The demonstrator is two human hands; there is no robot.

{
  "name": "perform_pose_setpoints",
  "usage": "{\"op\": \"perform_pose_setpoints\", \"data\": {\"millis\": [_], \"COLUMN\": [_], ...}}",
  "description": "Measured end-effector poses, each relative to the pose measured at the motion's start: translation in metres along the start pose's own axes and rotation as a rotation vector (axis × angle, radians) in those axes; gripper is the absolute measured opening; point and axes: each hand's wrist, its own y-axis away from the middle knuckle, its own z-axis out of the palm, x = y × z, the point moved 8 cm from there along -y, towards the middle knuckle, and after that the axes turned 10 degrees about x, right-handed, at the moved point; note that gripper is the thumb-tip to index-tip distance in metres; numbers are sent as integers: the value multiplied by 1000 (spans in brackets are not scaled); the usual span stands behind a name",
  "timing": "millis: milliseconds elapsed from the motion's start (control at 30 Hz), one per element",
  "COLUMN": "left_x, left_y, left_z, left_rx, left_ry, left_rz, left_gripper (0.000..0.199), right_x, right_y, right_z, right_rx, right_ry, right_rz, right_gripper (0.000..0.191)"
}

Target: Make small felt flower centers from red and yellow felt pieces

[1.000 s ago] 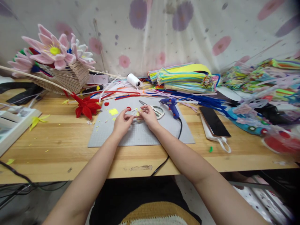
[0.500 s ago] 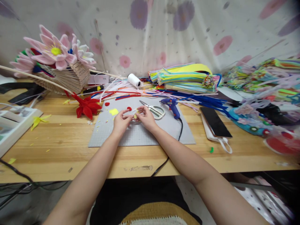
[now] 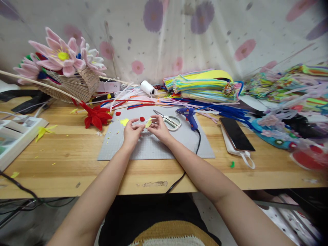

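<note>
Pinching small yellow piece (image 3: pixel 148 123): left hand (image 3: pixel 132 133), right hand (image 3: pixel 161 130) | gridded mat (image 3: pixel 153 150) | fuzzy red flower (image 3: pixel 96 117)

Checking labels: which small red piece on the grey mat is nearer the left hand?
The rightmost small red piece, just past the left hand; the other one lies farther off, near the grey mat's left edge.

My wooden table (image 3: pixel 58 150), strewn with bright craft bits.
On its boards I have a grey mat (image 3: pixel 159 150) mid-table, a fuzzy red flower (image 3: pixel 96 118) by its left edge, a yellow petalled piece (image 3: pixel 44 132) beside a white tray (image 3: pixel 23 138), and, rightward, a green scrap (image 3: pixel 232 164) near a flat white thing (image 3: pixel 228 145) (my phone (image 3: pixel 237 133) lies across it).
</note>
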Motion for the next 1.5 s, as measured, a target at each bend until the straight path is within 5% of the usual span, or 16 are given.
{"op": "perform_pose_setpoints", "data": {"millis": [767, 1167, 1500], "left_x": [4, 2, 3], "left_y": [2, 3, 5], "left_z": [2, 6, 6], "left_rx": [-54, -149, -119], "left_ry": [39, 96, 75], "left_rz": [-15, -101, -98], "left_gripper": [55, 69, 75], "right_x": [3, 6, 11], "right_y": [-2, 1, 3], "right_z": [-1, -7, -4], "right_rx": [-4, 50, 46], "right_ry": [-54, -228, -284], "right_rz": [2, 180, 270], "right_gripper": [49, 57, 59]}}
